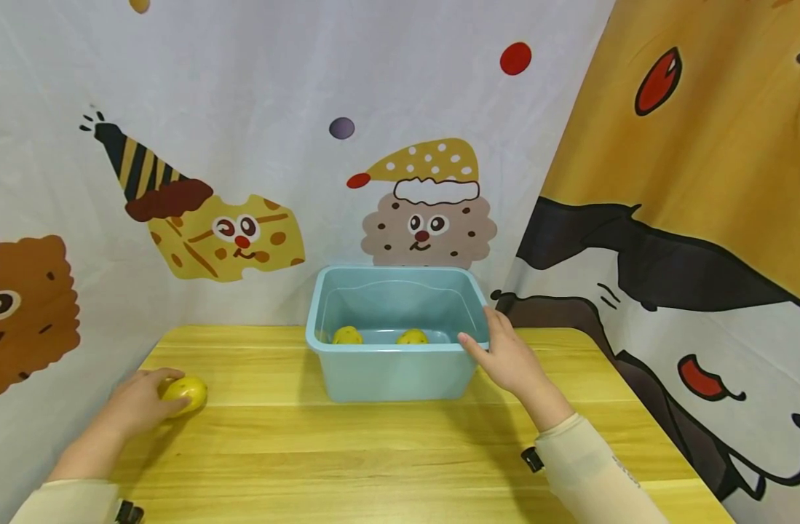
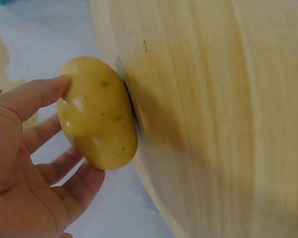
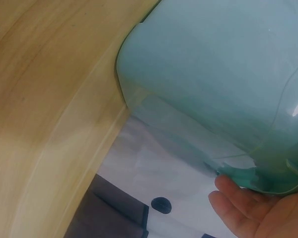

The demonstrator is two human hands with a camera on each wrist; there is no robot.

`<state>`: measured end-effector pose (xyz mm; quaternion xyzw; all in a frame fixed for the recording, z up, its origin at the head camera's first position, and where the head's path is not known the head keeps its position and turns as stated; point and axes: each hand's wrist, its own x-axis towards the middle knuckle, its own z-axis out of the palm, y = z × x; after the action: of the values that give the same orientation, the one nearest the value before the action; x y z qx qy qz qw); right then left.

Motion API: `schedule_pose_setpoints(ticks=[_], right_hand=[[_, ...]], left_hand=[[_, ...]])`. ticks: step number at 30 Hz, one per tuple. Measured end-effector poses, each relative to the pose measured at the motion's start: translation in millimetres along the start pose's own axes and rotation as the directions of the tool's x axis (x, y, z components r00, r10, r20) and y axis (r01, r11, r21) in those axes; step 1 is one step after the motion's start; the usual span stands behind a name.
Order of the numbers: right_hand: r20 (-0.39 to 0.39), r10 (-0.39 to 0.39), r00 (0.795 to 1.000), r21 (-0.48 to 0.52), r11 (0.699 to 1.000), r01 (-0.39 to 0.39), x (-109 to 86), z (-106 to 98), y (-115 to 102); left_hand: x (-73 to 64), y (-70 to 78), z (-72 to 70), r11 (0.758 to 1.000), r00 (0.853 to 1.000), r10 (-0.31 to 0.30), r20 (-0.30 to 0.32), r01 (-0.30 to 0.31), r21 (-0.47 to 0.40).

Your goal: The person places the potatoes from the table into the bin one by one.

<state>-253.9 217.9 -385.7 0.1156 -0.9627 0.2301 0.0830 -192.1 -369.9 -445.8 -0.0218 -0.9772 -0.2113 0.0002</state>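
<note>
My left hand [image 1: 140, 402] holds a smooth yellow potato [image 2: 97, 113] with dark specks at the left side of the table. In the left wrist view, the thumb lies on one side of it and the fingertips on another, while its far side is close against the tabletop. A light blue plastic bin [image 1: 400, 375] stands at the back middle of the table, with two more potatoes [image 1: 347, 335] inside, partly hidden by its front wall. On the bin's right rim, my right hand [image 1: 509, 356] grips with the thumb over the edge and the fingers along the outer side.
The wooden table [image 1: 347, 458] has rounded back corners. Behind it hangs a white cloth [image 1: 255, 87] printed with cartoon food, close to the bin's back. At the right, a cartoon-printed curtain [image 1: 635, 255] runs along the table's edge.
</note>
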Motion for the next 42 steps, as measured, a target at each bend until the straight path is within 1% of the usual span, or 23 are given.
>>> schedule_pose_setpoints(ticks=[9,15,19,26,31,34,39,42], right_hand=[[0.006,0.011,1.000,0.002,1.000,-0.011,-0.2,0,0],[0.010,0.012,1.000,0.001,1.000,-0.012,-0.7,-1,-1],[0.005,0.010,1.000,0.000,1.000,-0.010,-0.5,-1,-1],[0.006,0.010,1.000,-0.001,1.000,-0.010,-0.1,-1,-1],[0.007,0.006,1.000,0.001,1.000,-0.006,-0.5,0,-1],[0.006,0.004,1.000,0.001,1.000,-0.004,-0.7,0,-1],[0.003,0.006,1.000,0.002,1.000,-0.006,-0.8,0,0],[0.001,0.002,1.000,0.008,1.000,-0.002,-0.3,0,0]], left_hand=[[-0.4,-0.9,2.6,1.000,1.000,0.021,-0.012,-0.021,0.004],[1.5,-1.1,2.9,0.999,0.999,0.037,0.001,-0.037,-0.014],[2.4,-0.2,3.7,0.999,0.999,0.031,0.012,-0.031,-0.021],[3.3,0.0,4.3,0.999,0.996,0.007,0.085,-0.002,-0.055],[3.3,1.2,5.8,0.997,0.994,0.003,0.111,0.006,-0.080],[3.9,0.6,6.7,0.996,0.994,0.007,0.111,0.003,-0.089],[5.4,-1.5,9.2,0.991,0.994,0.036,0.100,-0.023,-0.132],[6.4,-3.9,10.6,0.987,0.994,0.042,0.098,-0.026,-0.156]])
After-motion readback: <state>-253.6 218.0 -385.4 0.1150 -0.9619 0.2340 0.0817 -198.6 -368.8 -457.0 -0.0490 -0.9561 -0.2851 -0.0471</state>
